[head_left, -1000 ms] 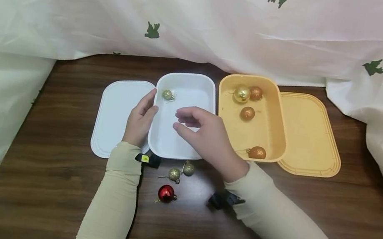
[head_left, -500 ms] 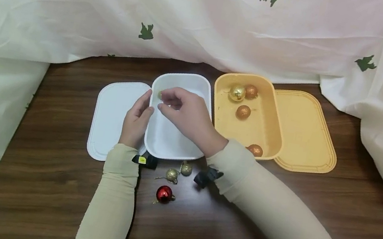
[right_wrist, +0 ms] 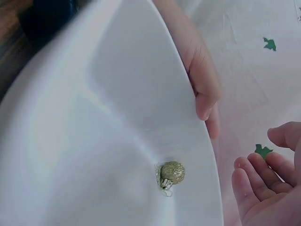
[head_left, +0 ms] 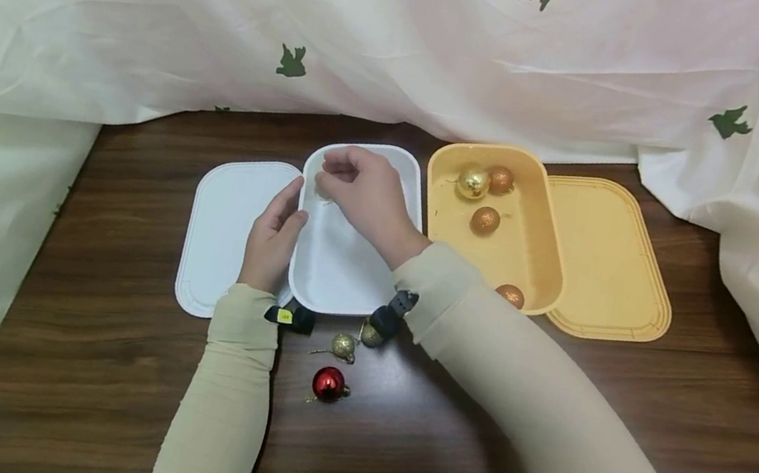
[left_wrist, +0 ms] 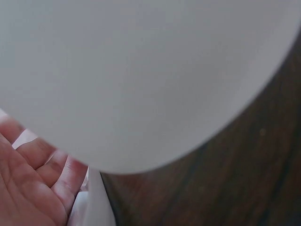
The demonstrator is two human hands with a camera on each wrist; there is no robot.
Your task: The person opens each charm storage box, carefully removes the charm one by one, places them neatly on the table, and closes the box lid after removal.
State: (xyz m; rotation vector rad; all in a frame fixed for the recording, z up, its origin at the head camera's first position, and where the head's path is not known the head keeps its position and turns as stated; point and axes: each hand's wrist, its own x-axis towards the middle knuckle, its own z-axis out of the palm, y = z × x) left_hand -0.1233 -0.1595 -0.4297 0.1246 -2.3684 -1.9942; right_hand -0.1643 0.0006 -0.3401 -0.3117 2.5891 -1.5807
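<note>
A white plastic box point(head_left: 338, 276) stands open at the middle of the table. Inside it, a small gold glitter bauble point(right_wrist: 173, 173) lies near the wall, mostly covered by the right hand in the head view. My right hand point(head_left: 374, 198) hovers over the far left of this box; in the right wrist view its fingers are loosely bent and hold nothing, apart from the bauble. Against the box's left wall rests my left hand point(head_left: 270, 243), its fingers extended along the outside. In the left wrist view, the white box wall point(left_wrist: 141, 94) hides much of that hand.
A yellow box point(head_left: 527, 253) beside the white one holds one shiny gold bauble point(head_left: 473, 182) and several orange ones. A white lid point(head_left: 221, 235) and a yellow lid point(head_left: 609, 262) flank them. In front lie a red bauble point(head_left: 329, 384) and two gold glitter ones.
My right hand has travelled from the middle of the white box to its far left, above the bauble. My left hand stays at the box wall.
</note>
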